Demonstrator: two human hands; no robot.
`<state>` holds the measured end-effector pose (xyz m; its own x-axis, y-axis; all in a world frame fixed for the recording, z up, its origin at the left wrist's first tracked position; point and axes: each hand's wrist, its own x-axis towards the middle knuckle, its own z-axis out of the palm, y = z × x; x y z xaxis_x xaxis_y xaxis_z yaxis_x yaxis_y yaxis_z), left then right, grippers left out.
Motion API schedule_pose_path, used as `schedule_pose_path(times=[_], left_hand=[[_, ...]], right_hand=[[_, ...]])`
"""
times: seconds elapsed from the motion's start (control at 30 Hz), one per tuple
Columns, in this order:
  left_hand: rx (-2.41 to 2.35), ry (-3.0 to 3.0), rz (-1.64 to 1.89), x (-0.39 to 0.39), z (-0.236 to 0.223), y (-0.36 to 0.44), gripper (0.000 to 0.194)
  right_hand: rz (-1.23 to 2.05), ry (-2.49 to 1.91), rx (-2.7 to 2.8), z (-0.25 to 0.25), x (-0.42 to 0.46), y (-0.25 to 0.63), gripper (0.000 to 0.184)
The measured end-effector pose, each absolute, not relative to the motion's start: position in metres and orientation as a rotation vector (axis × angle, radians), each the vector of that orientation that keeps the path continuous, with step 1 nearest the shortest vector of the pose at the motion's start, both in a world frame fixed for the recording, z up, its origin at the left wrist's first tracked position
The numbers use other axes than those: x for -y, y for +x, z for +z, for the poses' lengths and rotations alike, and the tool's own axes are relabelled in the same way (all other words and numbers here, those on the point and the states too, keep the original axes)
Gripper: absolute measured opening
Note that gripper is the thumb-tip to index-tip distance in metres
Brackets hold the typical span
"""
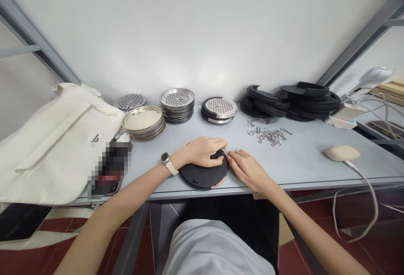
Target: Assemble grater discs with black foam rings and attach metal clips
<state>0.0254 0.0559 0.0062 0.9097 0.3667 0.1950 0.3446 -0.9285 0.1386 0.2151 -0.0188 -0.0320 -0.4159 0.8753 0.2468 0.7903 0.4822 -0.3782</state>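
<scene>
A black round disc (202, 176) lies flat near the front edge of the table, with a strip of shiny, copper-toned rim showing at its lower right. Across its top is my left hand (203, 152), a watch on the wrist; its fingers are bent and grip the disc near its far right side. At that same side my right hand (248, 167) pinches a small metal clip (224, 152) between thumb and fingers. How the clip meets the disc is partly hidden by the fingers. Loose metal clips (268, 135) lie in a scattered pile beyond my right hand.
Behind are stacks of gold lids (143, 119), perforated metal discs (177, 100), a perforated disc partly in black casing (221, 107) and black rings (306, 98). A white bag (59, 140) fills the left. On the right is a cream mouse-shaped device (342, 153) with a cable.
</scene>
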Motion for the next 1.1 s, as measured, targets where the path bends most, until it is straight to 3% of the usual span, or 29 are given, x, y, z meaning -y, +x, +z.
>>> schedule_pose_path(times=[0.57,1.1], left_hand=[[-0.546,2.983,0.324,-0.0562,0.0054,0.0263,0.015],[-0.528,2.965,0.342,-0.0573,0.0037,0.0258,0.014]], right_hand=[[0.337,-1.371,2.259,-0.0285,0.0200,0.2136,0.036],[0.254,-1.415,2.287,-0.0360,0.0185,0.2141,0.028]])
